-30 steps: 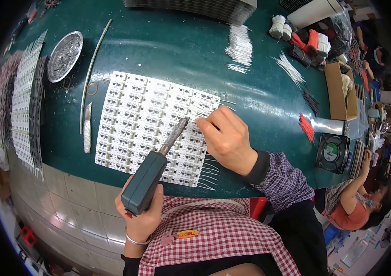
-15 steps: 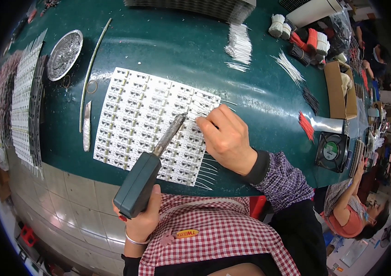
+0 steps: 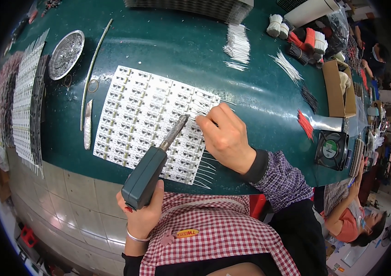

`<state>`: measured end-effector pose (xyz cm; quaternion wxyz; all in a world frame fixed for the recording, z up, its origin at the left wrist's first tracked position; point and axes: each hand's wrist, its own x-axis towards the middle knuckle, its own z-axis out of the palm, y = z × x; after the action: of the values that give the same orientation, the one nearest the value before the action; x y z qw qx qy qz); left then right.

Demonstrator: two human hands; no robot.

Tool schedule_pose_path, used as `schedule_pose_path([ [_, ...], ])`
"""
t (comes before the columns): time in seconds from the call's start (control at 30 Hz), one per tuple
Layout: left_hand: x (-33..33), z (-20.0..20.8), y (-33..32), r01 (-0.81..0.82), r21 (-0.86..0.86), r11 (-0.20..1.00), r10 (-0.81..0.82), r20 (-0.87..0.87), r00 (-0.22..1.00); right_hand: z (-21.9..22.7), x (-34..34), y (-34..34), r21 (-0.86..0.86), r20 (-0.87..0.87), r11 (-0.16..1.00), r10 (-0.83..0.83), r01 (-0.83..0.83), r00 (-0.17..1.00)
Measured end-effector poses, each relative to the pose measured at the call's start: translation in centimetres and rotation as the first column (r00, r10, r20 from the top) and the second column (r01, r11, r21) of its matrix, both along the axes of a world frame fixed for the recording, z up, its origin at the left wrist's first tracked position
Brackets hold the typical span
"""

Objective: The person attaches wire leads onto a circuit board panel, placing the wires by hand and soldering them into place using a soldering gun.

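Observation:
My left hand (image 3: 144, 218) is wrapped around the dark green handle of a soldering iron (image 3: 146, 175). Its metal tip rests at the right part of a white circuit board panel (image 3: 129, 108) covered in rows of small parts. Just right of the tip, my right hand (image 3: 228, 138) is closed in a pinch over the panel, on what looks like a thin white wire, mostly hidden by the fingers. Several white wires (image 3: 206, 168) stick out from the panel's right edge below this hand, and more lie by the fingertips above.
A metal dish (image 3: 66, 55) of solder scraps, a long thin rod (image 3: 95, 66) and stacked wired panels (image 3: 26, 101) are at left. White wires (image 3: 238, 43), red wires (image 3: 305, 125), a cardboard box (image 3: 337, 92) and a fan (image 3: 331, 150) are farther right. A co-worker (image 3: 349, 216) sits at right.
The soldering iron's handle and my left hand have shifted slightly right and up, the tip moving slightly at the same spot. My right hand stays nearly in place.

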<state>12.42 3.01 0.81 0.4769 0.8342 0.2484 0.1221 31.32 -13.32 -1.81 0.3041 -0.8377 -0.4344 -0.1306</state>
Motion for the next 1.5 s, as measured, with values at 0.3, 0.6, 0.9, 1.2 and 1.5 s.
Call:
schedule_pose_path([
  [0.3, 0.1, 0.3, -0.2, 0.0, 0.14, 0.99, -0.009, 0.061, 0.998, 0.1, 0.0, 0.0, -0.015, -0.013, 1.0, 0.002, -0.002, 1.0],
  [0.6, -0.9, 0.3, 0.4, -0.008, -0.091, 0.996, 0.003, -0.045, 0.999, 0.4, -0.1, 0.0, 0.0, 0.005, 1.0, -0.024, 0.024, 1.0],
  [0.9, -0.7, 0.8, 0.5, -0.045, -0.172, 0.984, 0.045, -0.006, 0.999, 0.4, -0.7, -0.2, 0.067, 0.039, 0.998, -0.003, 0.0, 0.999],
  [1.2, -1.3, 0.1, 0.6, 0.06, 0.047, 0.997, -0.059, -0.013, 0.998, 0.0, -0.7, 0.1, 0.052, 0.013, 0.998, -0.02, 0.02, 1.0],
  [1.5, 0.1, 0.1, 0.2, -0.002, -0.066, 0.998, 0.01, 0.119, 0.993, -0.2, -0.7, 0.0, 0.04, 0.009, 0.999, -0.019, 0.019, 1.0],
])
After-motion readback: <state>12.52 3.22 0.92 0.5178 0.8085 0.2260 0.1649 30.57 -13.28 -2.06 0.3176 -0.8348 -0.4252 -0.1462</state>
